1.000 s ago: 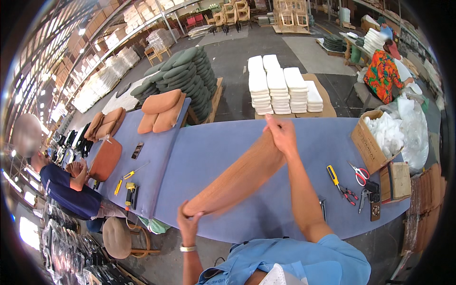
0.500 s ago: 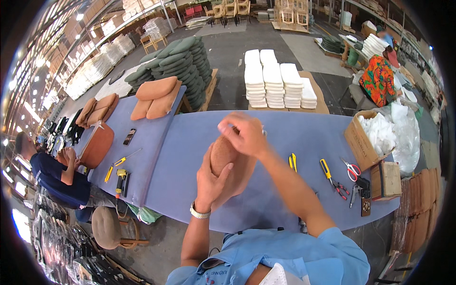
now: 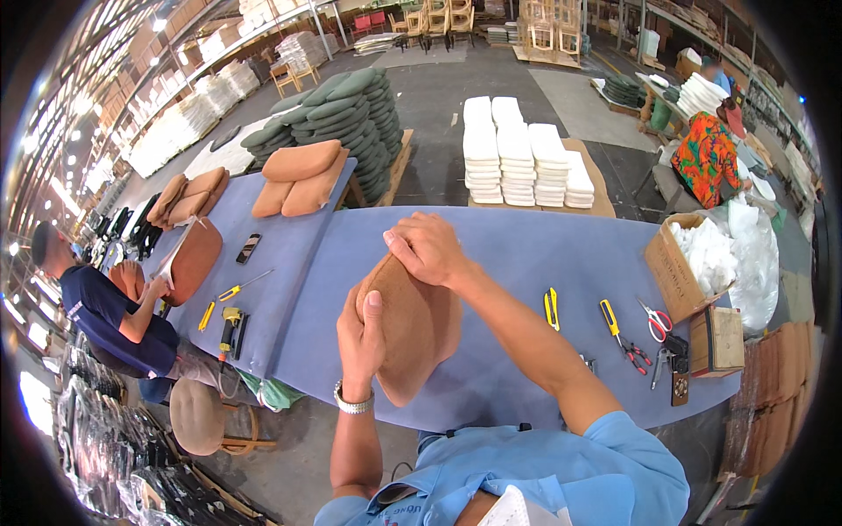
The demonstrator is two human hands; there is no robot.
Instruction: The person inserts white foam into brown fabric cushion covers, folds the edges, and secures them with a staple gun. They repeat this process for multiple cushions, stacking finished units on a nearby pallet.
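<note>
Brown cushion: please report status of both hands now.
Left hand and right hand both grip brown cushion, upright over blue table. Nothing in the way.

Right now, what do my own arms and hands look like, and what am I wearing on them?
Both hands are bare, with no gloves. The left hand has a silver metal-link wristwatch around its wrist. The right hand wears nothing that shows. Both forearms are uncovered; the short light blue shirt sleeve ends above the right elbow. No rings or markings can be made out.
</note>
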